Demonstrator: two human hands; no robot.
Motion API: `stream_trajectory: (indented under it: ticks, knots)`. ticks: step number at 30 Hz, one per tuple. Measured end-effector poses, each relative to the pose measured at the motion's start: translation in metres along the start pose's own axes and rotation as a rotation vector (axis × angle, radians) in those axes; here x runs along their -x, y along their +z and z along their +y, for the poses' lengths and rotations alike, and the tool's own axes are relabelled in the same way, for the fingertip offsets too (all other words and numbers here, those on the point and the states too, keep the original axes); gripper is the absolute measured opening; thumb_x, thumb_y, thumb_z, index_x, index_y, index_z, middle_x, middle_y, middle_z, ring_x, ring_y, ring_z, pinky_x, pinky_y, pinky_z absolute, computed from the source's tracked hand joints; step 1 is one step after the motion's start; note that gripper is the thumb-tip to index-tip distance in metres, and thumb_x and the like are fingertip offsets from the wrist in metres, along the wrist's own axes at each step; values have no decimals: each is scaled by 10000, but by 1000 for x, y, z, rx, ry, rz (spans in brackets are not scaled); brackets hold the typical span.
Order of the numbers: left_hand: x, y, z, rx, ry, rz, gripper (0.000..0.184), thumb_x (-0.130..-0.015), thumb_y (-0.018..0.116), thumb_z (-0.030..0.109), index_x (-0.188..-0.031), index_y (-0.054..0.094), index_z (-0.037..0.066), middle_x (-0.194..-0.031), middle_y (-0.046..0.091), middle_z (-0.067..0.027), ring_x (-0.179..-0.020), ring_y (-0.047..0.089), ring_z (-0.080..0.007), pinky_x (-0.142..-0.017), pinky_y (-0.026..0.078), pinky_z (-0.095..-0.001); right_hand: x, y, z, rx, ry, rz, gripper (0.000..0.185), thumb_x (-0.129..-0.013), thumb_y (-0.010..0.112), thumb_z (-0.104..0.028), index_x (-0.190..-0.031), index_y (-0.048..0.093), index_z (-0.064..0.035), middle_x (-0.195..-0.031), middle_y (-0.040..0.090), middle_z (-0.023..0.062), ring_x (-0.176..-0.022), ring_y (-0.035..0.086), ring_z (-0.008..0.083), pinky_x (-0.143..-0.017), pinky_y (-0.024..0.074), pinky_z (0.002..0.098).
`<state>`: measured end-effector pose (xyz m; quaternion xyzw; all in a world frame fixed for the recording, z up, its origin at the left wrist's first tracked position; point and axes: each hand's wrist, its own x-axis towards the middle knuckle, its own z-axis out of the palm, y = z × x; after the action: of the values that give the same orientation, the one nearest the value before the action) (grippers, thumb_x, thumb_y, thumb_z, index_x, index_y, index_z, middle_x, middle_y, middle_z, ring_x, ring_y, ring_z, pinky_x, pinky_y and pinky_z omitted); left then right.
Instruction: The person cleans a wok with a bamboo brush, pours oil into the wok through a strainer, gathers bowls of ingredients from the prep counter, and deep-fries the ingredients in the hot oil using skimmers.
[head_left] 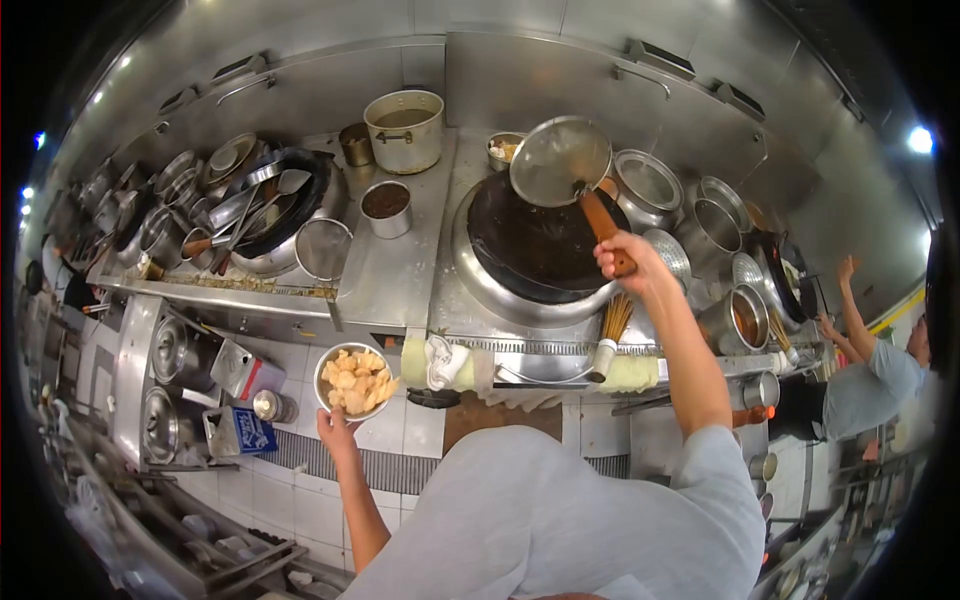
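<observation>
My right hand (625, 257) is wrapped around the brown wooden handle of a round fine-mesh strainer (558, 158). The strainer is held up over the far part of a large dark wok (530, 252) set on a steel burner ring. In my left hand (338, 428) is a round metal bowl (320, 378), gripped at its near side and held off the stove's front edge. Pale golden chunks of food (356, 382) fill the bowl, their kind unclear. A bamboo brush (615, 325) rests at the stove's edge below my right forearm.
A large pot (404, 130) and a small pot of dark contents (387, 205) stand left of the wok. Another wok with utensils (285, 205) is farther left. Lidded pots (650, 182) crowd the right. A co-worker (872, 375) stands at far right, arm raised.
</observation>
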<state>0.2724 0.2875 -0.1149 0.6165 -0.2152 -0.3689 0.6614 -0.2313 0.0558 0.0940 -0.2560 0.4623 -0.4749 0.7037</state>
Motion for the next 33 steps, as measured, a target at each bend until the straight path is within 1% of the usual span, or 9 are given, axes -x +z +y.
stream_trajectory:
  ticks: [7,11,15,21,23,26,30,32,33]
  knots:
    - [26,-20,2,-40,1,123,181,-947,491,175,-855,422,36,-905,515,-93,-787,576,-172,-623,599,-337,-111,14,-45,811,-447,406,641,-789,541,-42,-1397,370,-152,-773,544,97,-542,517,153,-418,439,290]
    - [29,-38,-11,-98,-15,162,169,-948,483,176,-880,441,26,-919,520,-95,-789,590,-176,-621,599,-334,-181,-21,-27,1729,-775,844,783,-779,582,-79,-1478,256,-220,-1034,561,220,-884,640,405,-727,533,462]
    - [23,-28,-17,-36,-19,140,158,-947,484,175,-928,468,19,-926,534,-104,-784,609,-182,-606,588,-322,-172,-29,-48,1925,-508,668,710,-817,548,-98,-1471,288,-197,-1088,544,265,-961,617,430,-816,504,496]
    - [-4,66,43,8,16,-115,219,-943,509,180,-1079,524,10,-996,602,-126,-793,646,-199,-565,560,-300,-85,-42,4,1239,-459,523,680,-822,486,-49,-1460,294,-186,-1037,615,256,-740,664,333,-557,527,394]
    - [-48,99,36,-49,25,-270,267,-932,524,203,-1118,522,11,-979,619,-115,-773,650,-169,-494,519,-260,-20,-22,11,742,-331,289,679,-840,500,-14,-1462,294,-192,-762,503,32,-497,459,113,-377,381,270]
    - [-78,186,71,-116,98,-459,211,-927,538,198,-1046,556,24,-894,630,-84,-672,631,-148,-465,509,-256,49,-26,56,396,-216,107,676,-833,515,3,-1443,313,-208,-749,459,1,-496,425,82,-380,352,237]
    - [-104,310,90,-573,543,-512,181,-892,548,152,-979,543,-6,-918,603,-151,-666,641,-241,-504,533,-343,120,-13,103,223,-90,107,650,-836,507,12,-1421,318,-201,-709,455,8,-478,420,96,-382,338,248]
    - [-96,373,93,-623,1371,-363,135,-851,537,80,-971,518,20,-986,569,-187,-693,636,-363,-594,541,-450,140,-10,122,-36,47,25,619,-844,509,17,-1393,328,-204,-761,465,14,-528,436,94,-396,341,246]
    - [-92,397,93,-613,1374,-390,135,-851,537,80,-971,518,20,-986,569,-187,-693,636,-363,-594,541,-450,147,-4,126,-70,25,11,595,-850,492,26,-1370,335,-217,-809,468,19,-567,441,94,-408,346,246]
